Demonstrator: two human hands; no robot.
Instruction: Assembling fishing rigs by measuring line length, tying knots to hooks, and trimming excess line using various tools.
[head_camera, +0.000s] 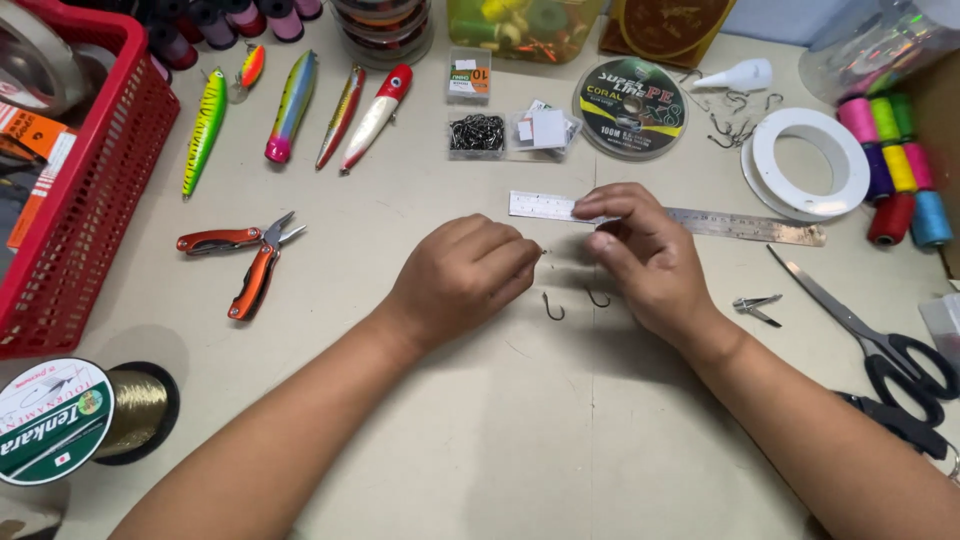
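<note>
My left hand (465, 275) is closed, its fingertips pinching a small dark hook whose tip shows just past them. My right hand (640, 250) sits close beside it with thumb and finger pinched together near the steel ruler (760, 227); what it pinches is too thin to make out. Two loose fish hooks (553, 307) (597, 298) lie on the table just below and between the two hands.
Orange-handled pliers (250, 262) lie left. Several fishing lures (290, 105) and a hook packet (476, 133) lie at the back. A line spool (630, 108), white ring (808, 165), thread spools (895, 170), scissors (880, 340), nail clipper (755, 308), red basket (95, 190), gold spool (90, 415).
</note>
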